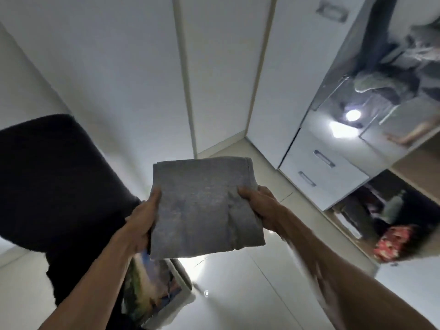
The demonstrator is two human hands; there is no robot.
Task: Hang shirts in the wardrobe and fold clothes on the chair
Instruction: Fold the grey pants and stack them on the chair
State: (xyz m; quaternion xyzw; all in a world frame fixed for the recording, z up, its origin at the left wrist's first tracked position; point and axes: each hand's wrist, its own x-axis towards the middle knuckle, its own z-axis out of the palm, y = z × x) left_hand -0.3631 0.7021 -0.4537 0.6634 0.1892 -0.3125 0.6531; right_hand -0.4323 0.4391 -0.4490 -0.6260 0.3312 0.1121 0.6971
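- The folded grey garment (202,206) is held up in the air in front of the person, over the pale floor (250,282) and resting on nothing; it is already a flat, squarish packet, so the fold looks finished and it seems ready to be set down.
- The left hand (142,222) grips its left edge, thumb on top and fingers underneath; the right hand (259,208) grips the right edge the same way (one hand on each side probably keeps the layers from sliding apart).
- Just below the packet's near left corner lies a printed garment (152,289), apparently on the dark chair (54,177), which stands to the left.
- To the right are white drawers (326,172) and the open wardrobe (392,91), with clothes blurred inside.
- The floor between chair and drawers is bare, so I judge there is room to swing either way.
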